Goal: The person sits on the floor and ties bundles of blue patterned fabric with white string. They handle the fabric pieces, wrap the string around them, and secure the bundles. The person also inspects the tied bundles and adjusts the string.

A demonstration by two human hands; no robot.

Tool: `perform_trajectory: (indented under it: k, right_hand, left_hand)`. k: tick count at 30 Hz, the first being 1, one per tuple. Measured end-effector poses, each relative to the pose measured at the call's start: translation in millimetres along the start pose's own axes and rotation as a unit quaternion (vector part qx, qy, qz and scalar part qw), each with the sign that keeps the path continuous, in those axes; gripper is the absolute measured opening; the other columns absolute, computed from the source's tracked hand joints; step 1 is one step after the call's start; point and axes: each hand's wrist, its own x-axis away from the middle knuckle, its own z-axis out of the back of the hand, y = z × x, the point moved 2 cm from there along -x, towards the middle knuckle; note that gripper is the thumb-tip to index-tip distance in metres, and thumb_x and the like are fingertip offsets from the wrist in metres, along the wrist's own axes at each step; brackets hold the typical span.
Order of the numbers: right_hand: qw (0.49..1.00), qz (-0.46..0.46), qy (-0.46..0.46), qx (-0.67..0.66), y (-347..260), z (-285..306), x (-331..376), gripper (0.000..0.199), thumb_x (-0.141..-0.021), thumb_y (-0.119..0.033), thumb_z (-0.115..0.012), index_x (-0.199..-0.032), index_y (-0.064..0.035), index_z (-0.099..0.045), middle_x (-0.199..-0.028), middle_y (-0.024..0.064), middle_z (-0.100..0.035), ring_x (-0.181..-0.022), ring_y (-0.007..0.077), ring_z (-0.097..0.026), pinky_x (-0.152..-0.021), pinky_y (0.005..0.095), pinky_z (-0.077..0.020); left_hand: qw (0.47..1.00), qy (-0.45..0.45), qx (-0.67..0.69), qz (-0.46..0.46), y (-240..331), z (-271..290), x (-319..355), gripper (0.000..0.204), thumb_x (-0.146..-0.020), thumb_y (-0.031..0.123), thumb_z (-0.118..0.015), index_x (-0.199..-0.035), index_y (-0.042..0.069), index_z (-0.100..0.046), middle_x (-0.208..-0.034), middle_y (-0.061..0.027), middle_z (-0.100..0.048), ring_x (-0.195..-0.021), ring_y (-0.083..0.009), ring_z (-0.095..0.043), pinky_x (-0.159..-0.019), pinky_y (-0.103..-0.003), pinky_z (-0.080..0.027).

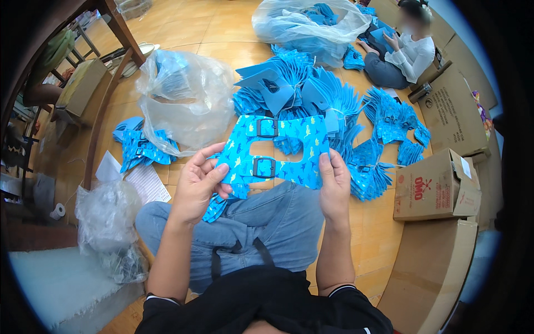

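Observation:
Between my two hands I hold up a flat blue patterned piece (306,129) with small light and yellow figures, a cut-out in its middle and two black buckles (264,167) on straps. My left hand (201,173) pinches its left edge, thumb on top. The right edge is pinched by my right hand (334,181), also thumb on top. Below my left hand, more blue patterned pieces (216,207) lie on my lap, partly hidden. Just beyond the held piece, fanned bundles of similar blue pieces (331,94) are heaped on the floor.
Clear plastic bags (208,83) lie at the left and far side. A small blue stack (146,147) and printed sheets (147,181) sit left. Crumpled plastic (108,209) lies nearer. Cardboard boxes (425,267) line the right. A seated person (414,55) holds a blue piece at the far right.

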Motion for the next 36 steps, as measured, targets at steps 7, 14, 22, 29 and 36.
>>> perform_trajectory:
  k: [7, 14, 22, 29, 36]
  right_hand:
    - [1.000, -0.007, 0.016, -0.011, 4, 11, 1, 0.027, -0.103, -0.017, -0.049, -0.119, 0.0029, -0.058, -0.102, 0.0012, -0.063, -0.089, 0.0028, -0.056, -0.078, 0.0200, -0.0461]
    - [0.981, 0.130, -0.047, 0.136, -1, 16, -1, 0.016, -0.094, 0.000, -0.056, -0.109, -0.0014, -0.061, -0.113, 0.0104, -0.065, -0.111, 0.0219, -0.059, -0.098, 0.0340, -0.0441]
    - [0.971, 0.154, -0.020, 0.182, -2, 11, 3, 0.014, -0.091, 0.004, -0.058, -0.104, -0.0003, -0.062, -0.114, 0.0147, -0.065, -0.116, 0.0278, -0.059, -0.101, 0.0379, -0.0433]
    - [0.977, 0.136, -0.014, 0.165, -3, 10, 4, 0.014, -0.092, 0.002, -0.059, -0.105, 0.0012, -0.062, -0.114, 0.0153, -0.065, -0.113, 0.0252, -0.060, -0.101, 0.0370, -0.0437]
    - [0.978, 0.105, 0.009, 0.179, -1, 12, 5, 0.018, -0.093, -0.004, -0.060, -0.111, -0.0006, -0.061, -0.099, 0.0080, -0.065, -0.090, 0.0152, -0.062, -0.082, 0.0282, -0.0485]
  left_hand:
    - [0.998, -0.028, 0.055, 0.034, -6, 3, -3, 0.046, -0.093, 0.001, -0.055, -0.137, -0.001, -0.044, -0.104, -0.0098, -0.066, -0.078, -0.0140, -0.068, -0.064, -0.024, -0.058]
    - [0.994, 0.037, -0.067, -0.078, -13, 12, -10, 0.020, -0.089, -0.003, -0.057, -0.109, 0.000, -0.060, -0.109, -0.0138, -0.068, -0.095, -0.0161, -0.066, -0.082, -0.029, -0.054]
    - [0.995, 0.052, -0.041, -0.082, -15, 15, -10, 0.016, -0.089, -0.003, -0.060, -0.104, 0.000, -0.062, -0.111, -0.0143, -0.069, -0.093, -0.0135, -0.066, -0.082, -0.027, -0.053]
    - [0.996, 0.044, -0.037, -0.068, -14, 14, -9, 0.015, -0.091, 0.000, -0.061, -0.106, -0.001, -0.062, -0.109, -0.0128, -0.069, -0.091, -0.0126, -0.066, -0.081, -0.026, -0.053]
    - [0.993, 0.053, -0.070, -0.085, -13, 11, -6, 0.015, -0.094, 0.005, -0.060, -0.107, -0.002, -0.061, -0.101, -0.0114, -0.069, -0.088, -0.0141, -0.067, -0.076, -0.027, -0.054]
